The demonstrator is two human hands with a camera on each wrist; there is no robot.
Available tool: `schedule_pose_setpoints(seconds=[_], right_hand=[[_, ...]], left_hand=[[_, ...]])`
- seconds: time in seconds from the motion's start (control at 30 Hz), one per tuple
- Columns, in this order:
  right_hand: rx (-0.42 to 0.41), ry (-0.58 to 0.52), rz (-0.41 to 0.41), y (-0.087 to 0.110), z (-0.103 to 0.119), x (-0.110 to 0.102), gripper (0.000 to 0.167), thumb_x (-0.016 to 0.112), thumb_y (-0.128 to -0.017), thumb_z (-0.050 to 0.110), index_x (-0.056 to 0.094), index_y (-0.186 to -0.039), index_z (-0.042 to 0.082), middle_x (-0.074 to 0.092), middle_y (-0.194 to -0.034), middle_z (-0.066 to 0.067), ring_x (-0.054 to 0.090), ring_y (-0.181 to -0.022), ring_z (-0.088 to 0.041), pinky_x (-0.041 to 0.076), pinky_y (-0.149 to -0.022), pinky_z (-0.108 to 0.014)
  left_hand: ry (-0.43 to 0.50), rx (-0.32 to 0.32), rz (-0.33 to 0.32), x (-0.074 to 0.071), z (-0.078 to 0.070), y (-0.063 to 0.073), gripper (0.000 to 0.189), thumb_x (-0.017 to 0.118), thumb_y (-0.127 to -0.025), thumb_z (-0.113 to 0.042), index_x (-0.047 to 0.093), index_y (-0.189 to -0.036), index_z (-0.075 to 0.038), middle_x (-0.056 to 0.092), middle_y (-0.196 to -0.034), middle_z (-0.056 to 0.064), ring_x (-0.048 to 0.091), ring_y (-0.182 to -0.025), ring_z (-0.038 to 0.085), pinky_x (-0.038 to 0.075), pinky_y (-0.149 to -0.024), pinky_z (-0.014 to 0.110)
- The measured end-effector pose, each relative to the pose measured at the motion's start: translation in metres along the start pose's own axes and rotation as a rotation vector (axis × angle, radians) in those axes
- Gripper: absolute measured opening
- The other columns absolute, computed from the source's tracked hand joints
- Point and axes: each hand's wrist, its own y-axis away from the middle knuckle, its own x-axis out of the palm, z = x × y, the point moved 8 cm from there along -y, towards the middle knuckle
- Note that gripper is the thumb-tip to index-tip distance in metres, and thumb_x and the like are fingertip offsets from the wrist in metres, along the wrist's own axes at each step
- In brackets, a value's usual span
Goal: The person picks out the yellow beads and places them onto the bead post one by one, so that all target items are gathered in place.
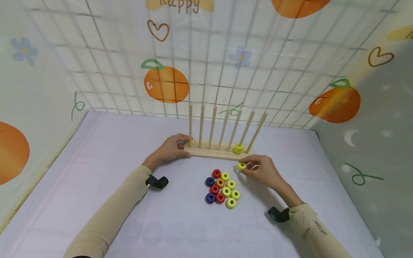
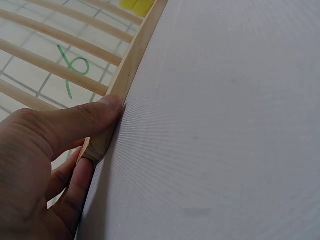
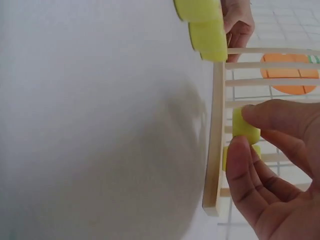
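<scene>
1. A pale wooden rack [image 1: 209, 154], a flat base with softly visible grain, stands on the tabletop [image 1: 174, 222], its seven slim round pegs [image 1: 201, 125] upright and bare but for one.
2. Two glossy yellow beads [image 1: 238, 149], stubby and rounded, sit stacked at the foot of the sixth peg from the left.
3. A left hand [image 1: 169, 148] steadies the rack's left end, its grip closed around the wood, thumb on the front edge and fingers behind.
4. A right hand [image 1: 261, 170] pinches a single yellow bead [image 1: 241, 166] just in front of the rack's right part, its grip parted only by the bead's width between thumb and fingers.
5. Eleven more beads lie clustered in front of the rack, holes facing up: three red beads [image 1: 214, 190], two dark blue beads [image 1: 210, 199], one orange bead [image 1: 220, 184] and five loose yellow beads [image 1: 231, 204].
6. Beige sleeves [image 1: 129, 190] cover both arms; behind, a smooth curtain [image 1: 119, 71] carries printed oranges, hearts and grid lines.
</scene>
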Motion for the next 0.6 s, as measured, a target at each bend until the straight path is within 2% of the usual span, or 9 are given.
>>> schedule_pose_setpoints(seconds=[0.13,0.17,0.37,0.4,0.6], right_hand=[[0.013,-0.001,-0.028,0.000,-0.001,-0.010,0.029,0.081,-0.080,0.000,0.077,-0.109,0.006,0.074,-0.102,-0.005,0.069,-0.081,-0.020,0.060,-0.068,-0.029],[0.017,-0.005,-0.034,0.000,-0.001,-0.012,0.029,0.081,-0.080,0.000,0.077,-0.109,0.006,0.073,-0.102,-0.006,0.069,-0.082,-0.020,0.060,-0.068,-0.028],[0.013,-0.015,-0.065,-0.001,0.001,-0.025,0.030,0.082,-0.081,0.000,0.076,-0.110,0.003,0.073,-0.106,-0.011,0.069,-0.082,-0.025,0.060,-0.068,-0.028],[0.009,-0.011,-0.074,-0.001,0.001,-0.027,0.030,0.082,-0.081,-0.001,0.076,-0.110,0.003,0.073,-0.106,-0.010,0.068,-0.082,-0.025,0.060,-0.068,-0.028],[0.006,0.014,-0.112,-0.001,0.004,-0.041,0.031,0.081,-0.081,0.000,0.077,-0.111,0.006,0.073,-0.105,-0.006,0.068,-0.082,-0.022,0.060,-0.067,-0.026]], left_hand=[[0.012,-0.001,0.003,0.000,0.000,0.001,0.077,0.086,-0.080,-0.014,0.048,-0.145,0.003,0.042,-0.151,0.015,0.050,-0.129,0.040,0.047,-0.104,0.043],[0.017,-0.004,0.006,-0.001,-0.005,0.003,0.077,0.086,-0.080,-0.012,0.047,-0.144,0.004,0.042,-0.151,0.016,0.050,-0.129,0.040,0.047,-0.104,0.044],[0.040,-0.007,0.004,-0.001,-0.007,0.003,0.075,0.086,-0.080,-0.009,0.049,-0.144,0.004,0.044,-0.149,0.015,0.051,-0.128,0.039,0.049,-0.102,0.043],[0.042,-0.005,0.003,-0.001,-0.002,0.002,0.076,0.086,-0.080,-0.011,0.049,-0.144,0.003,0.044,-0.149,0.014,0.051,-0.128,0.039,0.049,-0.101,0.042],[0.033,-0.014,0.004,0.000,-0.004,0.003,0.075,0.086,-0.080,-0.010,0.049,-0.144,0.002,0.044,-0.149,0.013,0.052,-0.128,0.037,0.050,-0.100,0.038]])
